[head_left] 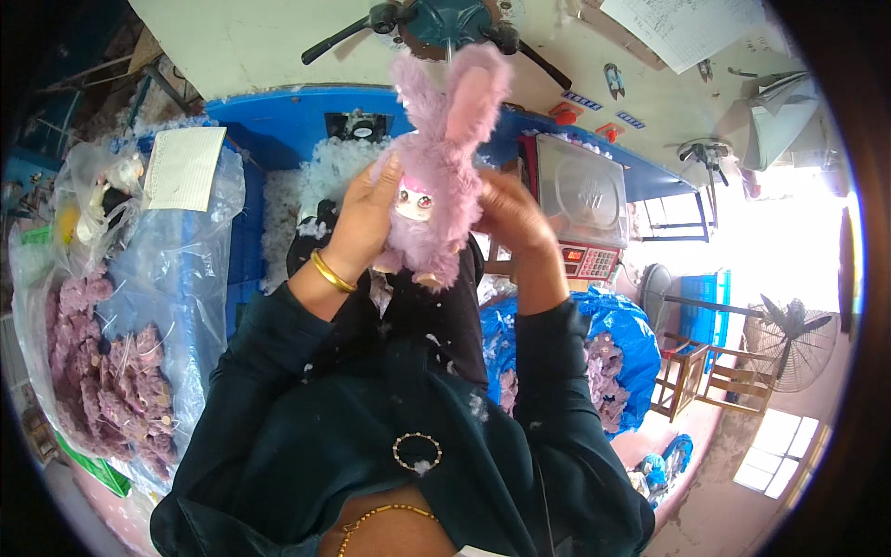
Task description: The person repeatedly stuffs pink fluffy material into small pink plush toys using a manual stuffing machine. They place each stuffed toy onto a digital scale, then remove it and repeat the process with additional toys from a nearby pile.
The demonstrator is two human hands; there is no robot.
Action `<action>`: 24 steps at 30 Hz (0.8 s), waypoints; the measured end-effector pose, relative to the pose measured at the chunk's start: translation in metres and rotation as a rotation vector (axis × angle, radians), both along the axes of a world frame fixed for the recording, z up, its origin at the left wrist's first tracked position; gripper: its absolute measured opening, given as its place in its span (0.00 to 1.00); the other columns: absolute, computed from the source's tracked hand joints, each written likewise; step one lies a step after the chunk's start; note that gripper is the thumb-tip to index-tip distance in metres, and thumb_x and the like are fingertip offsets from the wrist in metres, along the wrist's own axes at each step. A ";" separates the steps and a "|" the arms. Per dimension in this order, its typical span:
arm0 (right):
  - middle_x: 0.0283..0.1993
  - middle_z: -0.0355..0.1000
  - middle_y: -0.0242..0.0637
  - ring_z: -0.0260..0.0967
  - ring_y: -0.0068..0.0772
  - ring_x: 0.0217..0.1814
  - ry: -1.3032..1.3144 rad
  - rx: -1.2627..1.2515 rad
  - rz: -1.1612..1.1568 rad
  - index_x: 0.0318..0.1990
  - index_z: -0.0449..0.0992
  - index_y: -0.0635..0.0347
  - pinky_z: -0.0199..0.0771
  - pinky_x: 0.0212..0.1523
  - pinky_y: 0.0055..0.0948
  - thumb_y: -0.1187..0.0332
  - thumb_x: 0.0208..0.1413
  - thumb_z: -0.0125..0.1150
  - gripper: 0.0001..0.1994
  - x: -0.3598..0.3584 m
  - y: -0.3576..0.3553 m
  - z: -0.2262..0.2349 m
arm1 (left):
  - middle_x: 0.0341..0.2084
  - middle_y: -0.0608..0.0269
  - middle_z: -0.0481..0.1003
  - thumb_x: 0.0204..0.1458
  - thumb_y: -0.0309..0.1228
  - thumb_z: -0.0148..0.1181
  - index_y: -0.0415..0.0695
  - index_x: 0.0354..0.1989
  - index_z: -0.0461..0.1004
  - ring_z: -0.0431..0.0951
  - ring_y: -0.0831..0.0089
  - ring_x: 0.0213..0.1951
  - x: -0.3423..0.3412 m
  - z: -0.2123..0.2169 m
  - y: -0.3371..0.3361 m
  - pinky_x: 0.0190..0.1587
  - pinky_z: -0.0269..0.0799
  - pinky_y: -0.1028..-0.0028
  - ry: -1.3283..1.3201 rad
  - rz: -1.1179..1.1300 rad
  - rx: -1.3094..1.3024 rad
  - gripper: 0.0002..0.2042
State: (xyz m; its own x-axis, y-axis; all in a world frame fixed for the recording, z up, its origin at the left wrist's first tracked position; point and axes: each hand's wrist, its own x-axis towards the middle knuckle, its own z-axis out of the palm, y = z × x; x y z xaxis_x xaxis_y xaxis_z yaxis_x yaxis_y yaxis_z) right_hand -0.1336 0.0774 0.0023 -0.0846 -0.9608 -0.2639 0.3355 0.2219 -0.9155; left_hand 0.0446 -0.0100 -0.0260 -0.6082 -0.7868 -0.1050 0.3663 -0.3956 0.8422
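Left hand (369,209) wraps the near flank of a mauve plush rabbit (434,176), thumb pressed along its side just beside the small printed face. From where I stand, taking the head view as a clock with the rabbit at its hub, that hand sits at eight o'clock, a gold bangle (332,271) on its wrist. Between three and four is the right hand (513,212), smeared by motion; its fingertips are lost at the toy's edge, so I can't tell if they grip or only touch. The rabbit is upright above the person's lap, ears reaching towards twelve, feet towards six.

White stuffing (339,165) is heaped at nine, with flecks of it on the dark clothing. Out at eight, a clear plastic bag (192,288) holds a pile of mauve plush pieces (121,381). At four stands a red weighing scale (589,262); past the right forearm, between four and five, a blue bag (642,348) holds more pinkish plush (608,376). At twelve, a dark green machine (450,26) rests on a pale tabletop (278,46).
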 end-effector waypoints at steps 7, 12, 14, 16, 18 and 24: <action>0.28 0.69 0.28 0.64 0.19 0.22 0.254 0.000 0.067 0.36 0.73 0.62 0.62 0.20 0.22 0.59 0.52 0.62 0.15 0.032 -0.004 0.008 | 0.43 0.61 0.73 0.61 0.37 0.46 0.38 0.51 0.67 0.74 0.74 0.43 0.002 -0.008 0.010 0.46 0.71 0.74 0.101 -0.086 0.037 0.16; 0.23 0.66 0.41 0.67 0.44 0.22 1.466 -0.579 0.312 0.22 0.70 0.55 0.65 0.21 0.39 0.57 0.48 0.59 0.13 0.036 -0.001 0.035 | 0.46 0.57 0.74 0.61 0.39 0.44 0.39 0.53 0.68 0.74 0.68 0.48 0.005 0.012 0.002 0.49 0.71 0.69 0.107 -0.334 0.511 0.19; 0.21 0.66 0.42 0.66 0.47 0.23 1.457 -0.596 0.133 0.20 0.69 0.57 0.65 0.22 0.40 0.62 0.46 0.61 0.12 0.036 -0.004 0.039 | 0.47 0.57 0.73 0.61 0.41 0.44 0.39 0.53 0.68 0.74 0.68 0.49 0.003 0.016 -0.001 0.51 0.70 0.69 0.188 -0.341 0.600 0.20; 0.21 0.66 0.43 0.67 0.49 0.25 1.504 -0.616 -0.011 0.20 0.71 0.59 0.66 0.24 0.42 0.66 0.43 0.62 0.09 0.026 -0.016 0.040 | 0.49 0.58 0.73 0.60 0.44 0.45 0.40 0.54 0.68 0.73 0.69 0.51 -0.006 0.026 0.002 0.52 0.69 0.69 0.300 -0.295 0.531 0.22; 0.22 0.68 0.43 0.67 0.48 0.25 1.492 -0.601 -0.153 0.22 0.73 0.58 0.67 0.24 0.39 0.66 0.42 0.62 0.07 0.015 -0.043 0.041 | 0.46 0.61 0.73 0.60 0.45 0.48 0.41 0.51 0.69 0.73 0.71 0.46 -0.011 0.041 0.010 0.49 0.70 0.70 0.278 -0.183 0.345 0.21; 0.24 0.70 0.41 0.69 0.46 0.25 1.526 -0.714 -0.228 0.21 0.74 0.57 0.69 0.25 0.35 0.66 0.38 0.63 0.06 -0.028 -0.123 0.025 | 0.29 0.64 0.72 0.53 0.36 0.60 0.37 0.38 0.70 0.73 0.75 0.32 -0.012 0.034 0.000 0.30 0.70 0.76 -0.360 -0.047 -0.398 0.14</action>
